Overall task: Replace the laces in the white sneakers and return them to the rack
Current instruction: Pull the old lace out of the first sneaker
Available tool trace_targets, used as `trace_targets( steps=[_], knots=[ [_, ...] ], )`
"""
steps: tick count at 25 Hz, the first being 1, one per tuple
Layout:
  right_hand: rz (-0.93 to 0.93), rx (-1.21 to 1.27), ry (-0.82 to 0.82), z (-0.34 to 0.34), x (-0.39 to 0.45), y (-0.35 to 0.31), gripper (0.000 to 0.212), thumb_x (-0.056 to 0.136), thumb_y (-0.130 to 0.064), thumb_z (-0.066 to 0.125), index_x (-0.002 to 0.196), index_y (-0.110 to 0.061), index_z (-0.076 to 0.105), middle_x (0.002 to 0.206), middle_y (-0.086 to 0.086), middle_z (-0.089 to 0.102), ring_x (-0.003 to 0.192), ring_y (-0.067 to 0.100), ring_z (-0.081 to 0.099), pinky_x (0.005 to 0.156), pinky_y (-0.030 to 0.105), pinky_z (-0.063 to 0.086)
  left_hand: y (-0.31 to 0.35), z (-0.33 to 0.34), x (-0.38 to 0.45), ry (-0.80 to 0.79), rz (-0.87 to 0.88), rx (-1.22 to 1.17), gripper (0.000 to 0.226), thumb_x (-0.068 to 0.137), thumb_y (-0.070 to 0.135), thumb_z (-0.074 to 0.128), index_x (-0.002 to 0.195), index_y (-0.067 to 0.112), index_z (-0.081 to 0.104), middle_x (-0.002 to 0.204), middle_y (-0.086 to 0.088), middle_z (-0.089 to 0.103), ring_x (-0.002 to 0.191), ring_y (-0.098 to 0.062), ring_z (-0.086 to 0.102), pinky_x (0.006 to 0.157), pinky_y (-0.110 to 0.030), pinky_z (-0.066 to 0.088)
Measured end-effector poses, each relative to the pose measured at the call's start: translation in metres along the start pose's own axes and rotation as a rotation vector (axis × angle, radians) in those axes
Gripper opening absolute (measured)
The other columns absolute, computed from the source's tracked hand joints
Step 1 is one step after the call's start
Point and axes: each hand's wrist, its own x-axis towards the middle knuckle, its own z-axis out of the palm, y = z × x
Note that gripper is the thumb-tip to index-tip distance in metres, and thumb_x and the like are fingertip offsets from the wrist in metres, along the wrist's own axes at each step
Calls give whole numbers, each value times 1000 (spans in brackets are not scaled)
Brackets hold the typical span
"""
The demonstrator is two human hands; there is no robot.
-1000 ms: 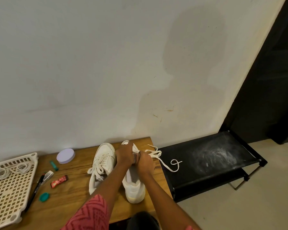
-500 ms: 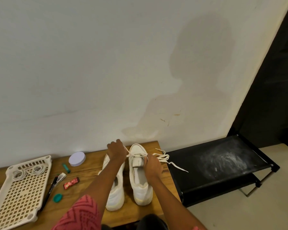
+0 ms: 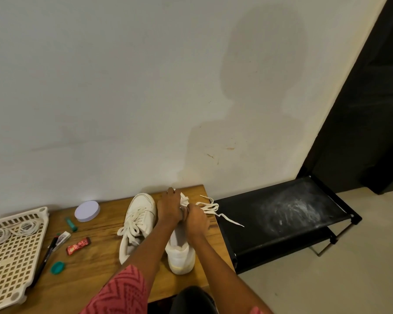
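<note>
Roughly halfway, I judge: the left sneaker [image 3: 137, 225] lies laced on the bench [image 3: 95, 275]; just beside it on the rack side, the right sneaker [image 3: 179, 252] is mid-lacing, lace [image 3: 210, 208] ends trailing toward the black rack [image 3: 281, 214]; the left hand [image 3: 169, 208] and right hand [image 3: 196, 219], close together, clutch its lace and tongue; tying and racking remain.

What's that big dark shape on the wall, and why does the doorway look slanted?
In the head view, the dark shape on the wall looks like the person's own shadow, light coming from behind; the black doorway leans because the wide-angle lens bends straight lines.
</note>
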Motion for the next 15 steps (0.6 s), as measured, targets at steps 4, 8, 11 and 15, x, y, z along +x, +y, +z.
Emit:
trace_targets(
  steps=[4,8,11,15],
  knots=[
    [-18,9,18,0,-1,0,30,101,-30,38,121,-14,55,117,4,62,104,18,61,79,23,47,-9,-2,-1,267,-185,-293,31,84,-4,50,108,12,59,111,-9,58,97,-26,56,63,-31,39],
    [-34,5,39,3,-1,0,34,102,-35,34,121,-15,55,117,3,61,104,16,59,81,24,47,-29,-13,9,161,-547,-352,22,91,8,46,104,8,64,110,-12,61,105,-31,55,79,-38,47],
    [-30,-8,39,3,-1,-1,34,102,-34,34,120,-15,55,116,3,62,103,16,60,78,23,46,-28,-16,10,81,-440,-298,25,86,14,51,108,11,62,108,-7,63,113,-27,49,78,-34,45],
    [-5,-12,2,2,-1,-2,25,99,-26,44,119,-15,55,117,3,61,105,17,60,79,23,46,-8,-8,5,-64,0,-114,34,82,19,61,115,24,59,108,6,67,112,-17,53,81,-28,45]
  ],
)
